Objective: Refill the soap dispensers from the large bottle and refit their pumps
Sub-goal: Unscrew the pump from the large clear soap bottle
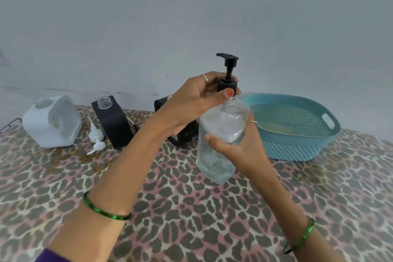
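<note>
Leopard-print tablecloth (191, 219) beneath, right hand (240, 144) wraps curled fingers round a clear glass dispenser (221, 132) held tilted above it — left hand (191, 102) pinches the black pump (227, 74) collar at its neck.

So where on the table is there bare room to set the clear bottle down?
The widest free patch is the near cloth, under and between both forearms. There is also room at the near right, in front of the teal basket. The back left is crowded: white jug, white pump and black holder sit close together.
</note>
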Demonstrator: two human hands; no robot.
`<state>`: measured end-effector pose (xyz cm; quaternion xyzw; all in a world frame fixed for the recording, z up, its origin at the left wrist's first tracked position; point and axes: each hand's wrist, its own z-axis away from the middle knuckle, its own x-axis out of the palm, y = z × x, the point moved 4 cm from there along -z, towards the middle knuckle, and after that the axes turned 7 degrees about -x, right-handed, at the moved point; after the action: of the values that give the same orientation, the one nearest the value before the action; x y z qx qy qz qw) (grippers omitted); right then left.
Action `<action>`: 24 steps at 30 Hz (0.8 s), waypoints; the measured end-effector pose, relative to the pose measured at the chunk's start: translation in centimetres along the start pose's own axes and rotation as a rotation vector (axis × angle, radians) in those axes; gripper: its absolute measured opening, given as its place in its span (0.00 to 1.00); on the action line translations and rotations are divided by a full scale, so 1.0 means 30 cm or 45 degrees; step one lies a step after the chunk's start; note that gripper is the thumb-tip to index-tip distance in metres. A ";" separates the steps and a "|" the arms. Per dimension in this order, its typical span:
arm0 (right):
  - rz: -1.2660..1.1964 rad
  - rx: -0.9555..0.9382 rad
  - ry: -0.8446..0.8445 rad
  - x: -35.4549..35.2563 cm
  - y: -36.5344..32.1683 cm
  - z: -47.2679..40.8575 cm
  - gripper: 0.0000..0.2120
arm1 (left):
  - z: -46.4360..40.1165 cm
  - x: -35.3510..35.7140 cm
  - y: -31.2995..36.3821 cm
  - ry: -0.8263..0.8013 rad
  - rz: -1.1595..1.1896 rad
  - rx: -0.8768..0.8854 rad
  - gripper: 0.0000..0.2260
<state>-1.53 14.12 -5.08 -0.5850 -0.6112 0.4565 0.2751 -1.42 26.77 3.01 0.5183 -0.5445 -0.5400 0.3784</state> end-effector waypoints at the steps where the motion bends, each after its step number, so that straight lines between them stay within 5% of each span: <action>1: -0.009 -0.006 0.010 0.000 0.004 0.006 0.33 | 0.001 0.005 -0.003 0.022 0.013 0.007 0.10; 9: 0.003 -0.056 0.005 0.024 0.019 0.000 0.33 | 0.017 0.012 -0.020 0.360 -0.053 0.027 0.14; 18: 0.006 -0.120 0.055 0.020 -0.007 0.038 0.34 | 0.091 0.019 0.004 0.044 -0.088 -0.001 0.15; 24: 0.004 -0.128 0.059 0.025 -0.002 0.040 0.33 | 0.084 0.029 -0.016 0.368 -0.018 0.070 0.12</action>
<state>-2.72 14.57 -5.70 -0.6095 -0.6259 0.4122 0.2587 -3.95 26.47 2.09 0.6046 -0.4954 -0.4473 0.4348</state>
